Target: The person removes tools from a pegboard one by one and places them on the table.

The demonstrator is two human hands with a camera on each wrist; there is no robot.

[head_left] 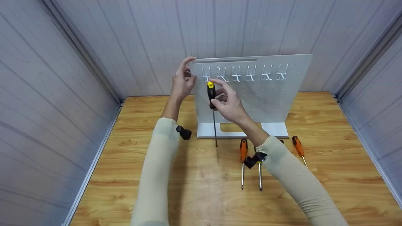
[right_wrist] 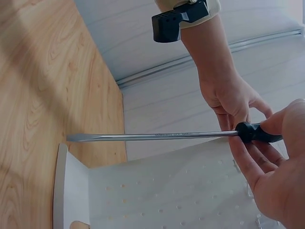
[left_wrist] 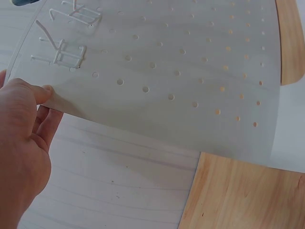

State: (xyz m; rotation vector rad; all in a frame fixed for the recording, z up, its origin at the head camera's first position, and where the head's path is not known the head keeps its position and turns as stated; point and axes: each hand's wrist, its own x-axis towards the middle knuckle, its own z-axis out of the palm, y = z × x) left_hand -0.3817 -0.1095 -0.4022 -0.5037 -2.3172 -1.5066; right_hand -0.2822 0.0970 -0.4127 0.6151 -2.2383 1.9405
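My right hand [head_left: 230,105] pinches the black handle of a screwdriver [head_left: 211,94] with a yellow end cap. Its long shank points down, and in the right wrist view the flat tip [right_wrist: 78,137] shows. The handle overlaps the leftmost hook [head_left: 206,77] of the white pegboard [head_left: 251,100] in the head view. At the board's upper left corner, my left hand [head_left: 182,82] grips the edge, thumb on the front face [left_wrist: 45,90] and other fingers behind it. A row of several white double-wire hooks [head_left: 250,75] runs along the board's upper part.
On the wooden table [head_left: 141,175] in front of the board lie an orange-handled screwdriver [head_left: 243,150], another with a silver shank [head_left: 260,175] partly under my right forearm, and a second orange one [head_left: 297,146] farther right. Pale panel walls [head_left: 150,37] enclose the table.
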